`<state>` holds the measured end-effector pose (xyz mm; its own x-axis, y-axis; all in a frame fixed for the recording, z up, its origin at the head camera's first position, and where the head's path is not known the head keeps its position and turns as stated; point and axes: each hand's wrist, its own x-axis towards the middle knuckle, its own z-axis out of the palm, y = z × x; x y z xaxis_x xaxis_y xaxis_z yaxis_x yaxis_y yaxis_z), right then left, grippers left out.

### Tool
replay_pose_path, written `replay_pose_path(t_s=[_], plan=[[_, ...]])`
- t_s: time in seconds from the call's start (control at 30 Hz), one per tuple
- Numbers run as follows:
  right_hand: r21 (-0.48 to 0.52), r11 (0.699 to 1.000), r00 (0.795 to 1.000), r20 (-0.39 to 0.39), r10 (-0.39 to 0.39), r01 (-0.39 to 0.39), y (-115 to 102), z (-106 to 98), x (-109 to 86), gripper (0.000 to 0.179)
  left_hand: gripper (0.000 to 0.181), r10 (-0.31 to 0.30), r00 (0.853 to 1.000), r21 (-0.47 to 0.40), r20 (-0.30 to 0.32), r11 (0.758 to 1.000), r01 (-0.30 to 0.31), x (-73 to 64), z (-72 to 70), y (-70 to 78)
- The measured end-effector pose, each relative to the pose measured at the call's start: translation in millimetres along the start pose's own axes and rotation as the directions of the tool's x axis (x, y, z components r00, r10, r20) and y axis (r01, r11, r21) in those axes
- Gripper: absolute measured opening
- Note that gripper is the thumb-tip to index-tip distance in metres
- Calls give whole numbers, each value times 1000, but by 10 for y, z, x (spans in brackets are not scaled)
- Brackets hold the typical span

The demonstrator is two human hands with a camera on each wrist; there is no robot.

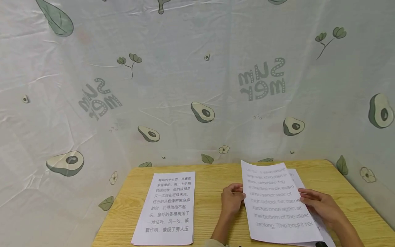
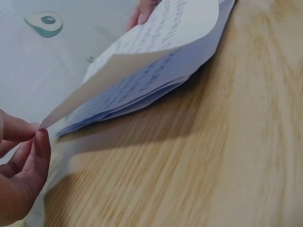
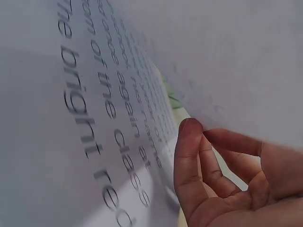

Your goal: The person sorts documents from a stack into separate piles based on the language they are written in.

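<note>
A white sheet of paper point(image 1: 277, 202) printed with large English text is raised over more printed sheets point(image 1: 326, 233) on the right of the table. My left hand point(image 1: 232, 199) pinches its left edge between thumb and fingers. In the left wrist view, the lifted paper bows upward from that pinch, leaving a gap above the pages underneath. Across from it, my right hand point(image 1: 321, 206) pinches the right edge. The right wrist view has the thumb and fingers of that hand point(image 3: 222, 175) meeting at the paper's edge, beside another page of the same text.
A pile of sheets with Chinese text point(image 1: 168, 209) lies on the left part of the wooden table point(image 1: 216, 178). A small black object point(image 1: 321, 244) shows at the bottom edge, by the right-hand pages. Behind the table hangs a pale curtain point(image 1: 172, 75) with avocado prints.
</note>
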<state>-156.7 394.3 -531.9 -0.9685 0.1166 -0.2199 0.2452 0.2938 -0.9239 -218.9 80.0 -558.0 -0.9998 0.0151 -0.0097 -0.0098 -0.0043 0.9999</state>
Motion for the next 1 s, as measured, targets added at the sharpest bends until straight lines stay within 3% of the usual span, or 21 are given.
replay_pose_path(t_s=[0.43, 0.6, 0.83, 1.0], plan=[[-95, 995, 1000, -23, 19, -21, 88, -224, -33, 55, 33, 19, 1000, -5, 8, 1000, -19, -68, 317, -23], [-114, 993, 999, -30, 25, -28, 103, -244, -25, 55, 32, 48, 999, 41, -2, 998, -48, -95, 380, -40], [-214, 976, 998, -63, 10, -23, 125, -224, -15, 54, 30, 69, 998, 138, 7, 988, -69, -113, 380, -3], [-375, 927, 990, -137, -25, -28, 90, -237, -44, 53, 28, 81, 997, 202, 19, 976, -83, -93, 245, 42]])
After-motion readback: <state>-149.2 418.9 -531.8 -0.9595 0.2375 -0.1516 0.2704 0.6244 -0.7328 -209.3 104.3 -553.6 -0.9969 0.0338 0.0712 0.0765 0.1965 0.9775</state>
